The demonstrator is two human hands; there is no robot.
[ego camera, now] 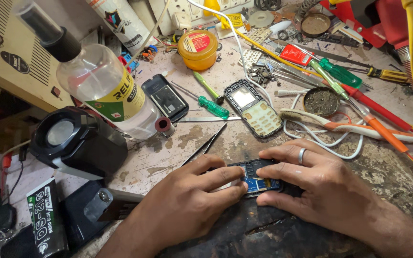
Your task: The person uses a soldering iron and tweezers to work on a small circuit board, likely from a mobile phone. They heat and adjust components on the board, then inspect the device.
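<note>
Both of my hands rest on a small blue phone circuit board [255, 177] lying on the worn bench near the front edge. My left hand [187, 200] pinches its left end with thumb and forefinger. My right hand [321, 184], with a ring on one finger, covers its right side with fingers pressing the top and bottom edges. A black phone frame with a pale keypad [254, 109] lies just beyond, and a black phone back cover [166, 97] is to its left.
A clear bottle [99, 81] lies at the left by a black magnifier lamp [75, 138]. Green screwdrivers [212, 102], tweezers [206, 143], a toothbrush [345, 125], an orange jar [198, 48], white cable and several tools crowd the back and right.
</note>
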